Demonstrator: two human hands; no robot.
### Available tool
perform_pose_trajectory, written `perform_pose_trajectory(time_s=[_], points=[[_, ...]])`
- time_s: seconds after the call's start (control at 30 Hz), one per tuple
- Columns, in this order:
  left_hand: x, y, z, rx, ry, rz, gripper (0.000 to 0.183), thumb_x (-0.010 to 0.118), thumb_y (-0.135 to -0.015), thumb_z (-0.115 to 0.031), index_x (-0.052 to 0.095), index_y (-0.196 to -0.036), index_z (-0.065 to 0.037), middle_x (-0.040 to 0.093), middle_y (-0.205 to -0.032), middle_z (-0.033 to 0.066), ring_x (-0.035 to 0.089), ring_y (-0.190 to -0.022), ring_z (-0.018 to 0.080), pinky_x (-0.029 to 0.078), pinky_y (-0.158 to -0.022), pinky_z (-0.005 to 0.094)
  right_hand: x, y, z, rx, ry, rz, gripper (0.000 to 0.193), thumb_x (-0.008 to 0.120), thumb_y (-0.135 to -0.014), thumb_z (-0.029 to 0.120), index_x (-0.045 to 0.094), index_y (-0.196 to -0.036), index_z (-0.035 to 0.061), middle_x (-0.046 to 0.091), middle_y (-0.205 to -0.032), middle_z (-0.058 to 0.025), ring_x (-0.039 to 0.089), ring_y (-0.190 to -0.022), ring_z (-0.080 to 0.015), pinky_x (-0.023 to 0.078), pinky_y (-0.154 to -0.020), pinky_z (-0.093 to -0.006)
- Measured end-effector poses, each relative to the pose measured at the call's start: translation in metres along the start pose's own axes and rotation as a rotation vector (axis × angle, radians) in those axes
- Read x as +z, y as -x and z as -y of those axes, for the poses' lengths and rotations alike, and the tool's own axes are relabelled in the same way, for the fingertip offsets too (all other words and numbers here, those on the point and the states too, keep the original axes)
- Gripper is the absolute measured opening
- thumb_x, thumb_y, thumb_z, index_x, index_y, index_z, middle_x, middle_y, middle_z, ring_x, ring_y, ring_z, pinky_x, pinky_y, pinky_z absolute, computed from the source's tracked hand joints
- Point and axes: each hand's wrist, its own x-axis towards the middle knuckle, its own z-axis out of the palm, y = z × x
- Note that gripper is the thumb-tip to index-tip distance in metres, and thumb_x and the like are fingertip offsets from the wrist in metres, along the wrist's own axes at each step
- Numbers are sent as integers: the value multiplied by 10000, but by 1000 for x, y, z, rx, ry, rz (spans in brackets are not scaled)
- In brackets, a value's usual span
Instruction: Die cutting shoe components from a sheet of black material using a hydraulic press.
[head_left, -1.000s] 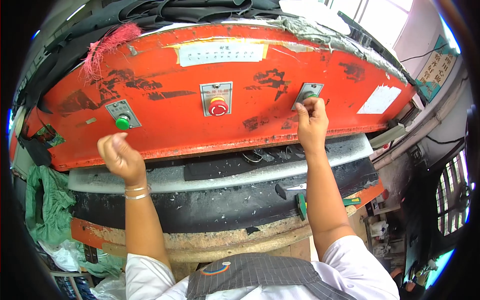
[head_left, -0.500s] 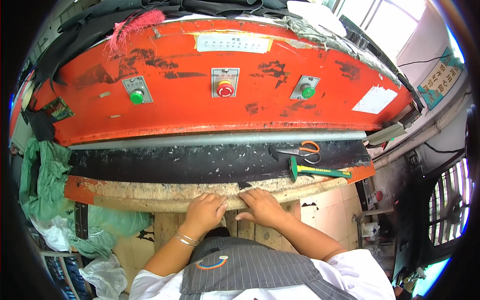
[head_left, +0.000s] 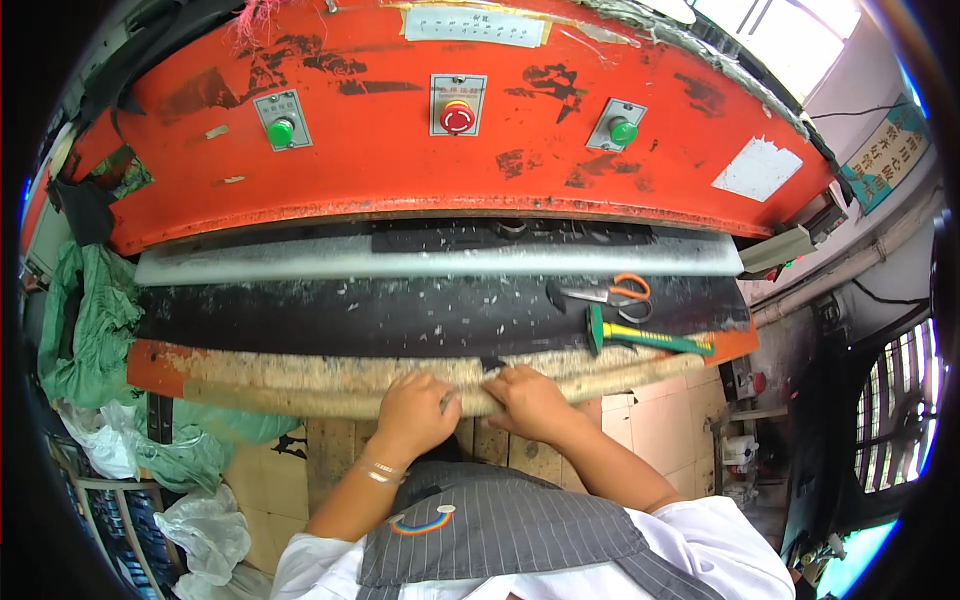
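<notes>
My left hand [head_left: 415,410] is at the front edge of a red machine's bed, its fingers curled over a worn tan edge bar [head_left: 300,398]. Close on its right, my right hand [head_left: 530,402] grips the same bar, fingers bent over the top. The undersides of both hands are hidden. Beyond my right hand, a hammer [head_left: 650,340] with a green head and yellow-green handle lies across the bed's edge. Scissors [head_left: 615,295] with orange and dark handles rest just behind it on the black work surface [head_left: 420,315], which is sprinkled with pale scraps.
A pale slab [head_left: 300,268] lies behind the black surface, with dark material [head_left: 440,238] on it. Above, the red machine front [head_left: 380,170] carries two green buttons [head_left: 281,132] [head_left: 623,132] and a red button [head_left: 457,118]. Green sacking [head_left: 85,340] hangs at the left end.
The red machine front has shifted up in the picture, and more of the pale slab and dark material beneath it shows. My fingers have curled more tightly over the edge bar.
</notes>
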Motion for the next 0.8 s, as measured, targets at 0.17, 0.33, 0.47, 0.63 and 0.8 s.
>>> perform_pose_trajectory(time_s=[0.17, 0.33, 0.47, 0.63, 0.8], points=[[0, -103, 25, 102, 170, 59, 143, 647, -844, -182, 721, -853, -60, 684, -873, 136, 637, -843, 339, 507, -782, 425, -44, -114, -59, 304, 6, -350, 546, 670, -853, 415, 566, -1265, 72, 661, -1036, -210, 609, -978, -389, 497, -832, -483], [75, -188, 66, 148, -7, -117, 364, 587, -900, -160, 614, -1237, -26, 586, -1307, 172, 519, -1247, 354, 384, -1073, 449, 12, -206, -109, 464, 309, -422, 547, 642, -873, 440, 533, -1284, 97, 604, -1032, -157, 593, -961, -334, 511, -776, -461], [104, -199, 93, 159, -147, -106, 397, 585, -913, -184, 592, -1284, -46, 550, -1367, 154, 468, -1311, 345, 340, -1113, 466, 10, -221, -140, 288, 216, -357, 484, 629, -888, 401, 536, -1179, 25, 607, -978, -156, 635, -904, -320, 571, -653, -411], [106, -206, 89, 180, -99, -149, 396, 596, -910, -190, 600, -1281, -52, 562, -1359, 132, 488, -1295, 331, 352, -1105, 466, -24, -221, -148, 227, 243, -270, 397, 609, -896, 355, 545, -1072, 4, 630, -930, -188, 659, -861, -360, 556, -730, -462], [102, -207, 91, 182, -101, -172, 412, 598, -906, -196, 591, -1290, -45, 553, -1368, 141, 478, -1304, 342, 345, -1108, 470, -145, -195, -196, 236, -157, -174, 435, 596, -933, 332, 587, -1183, -24, 675, -1014, -228, 668, -920, -336, 507, -825, -372]])
